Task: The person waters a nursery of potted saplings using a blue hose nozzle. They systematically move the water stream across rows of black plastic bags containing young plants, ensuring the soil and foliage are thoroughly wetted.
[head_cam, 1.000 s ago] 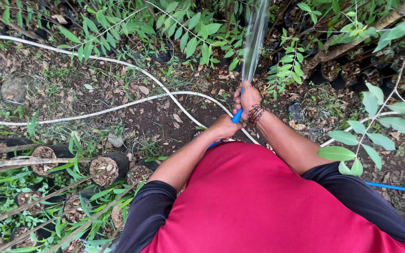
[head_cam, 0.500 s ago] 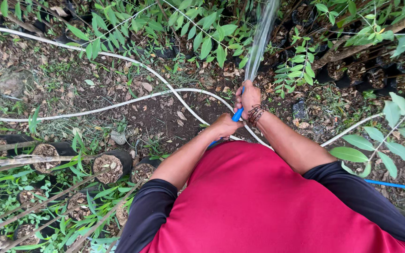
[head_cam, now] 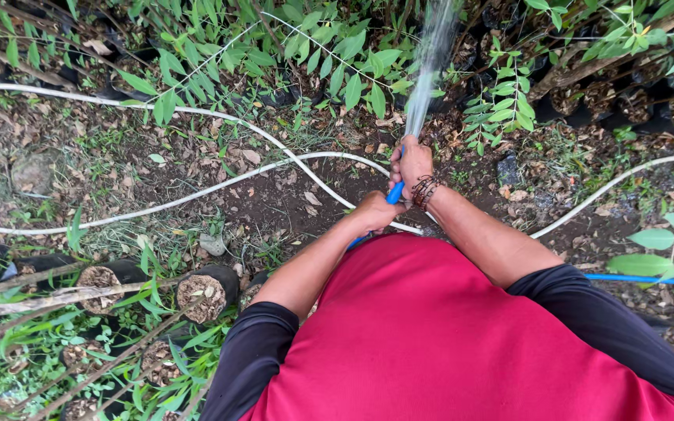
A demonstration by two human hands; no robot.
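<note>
- Two hands on one blue hose [head_cam: 394, 193], both mine as seen from the head camera; I log them first.
- Right hand [head_cam: 413, 162]: clenched around the hose's front end, thumb side up, a beaded bracelet [head_cam: 424, 190] on the wrist just behind it.
- Left hand [head_cam: 374, 210]: closed on the same hose just behind the right, nearer my red shirt [head_cam: 438, 335].
- Blue hose, appearance: a short bright-blue length shows between the two fists; a further bit shows below the left hand against the shirt. The nozzle end is hidden inside the right fist.
- Water jet [head_cam: 431, 62]: a pale, narrow spray leaving the right fist and rising toward the top edge of the ground, into the leafy saplings [head_cam: 337, 62] there.
- Progress, my judgement: watering is under way, aimed at the far row. The soil around those plants looks dark, but I cannot tell how wet it is. The black nursery bags [head_cam: 204, 290] at the lower left corner of the ground show dry-looking, pale soil tops, so I take them as not yet watered.
- White hoses [head_cam: 196, 117]: two thin lines curving across the bare soil from the left edge toward my hands; one more runs off to the right.
- A second blue line [head_cam: 649, 279] lies by the right edge.
</note>
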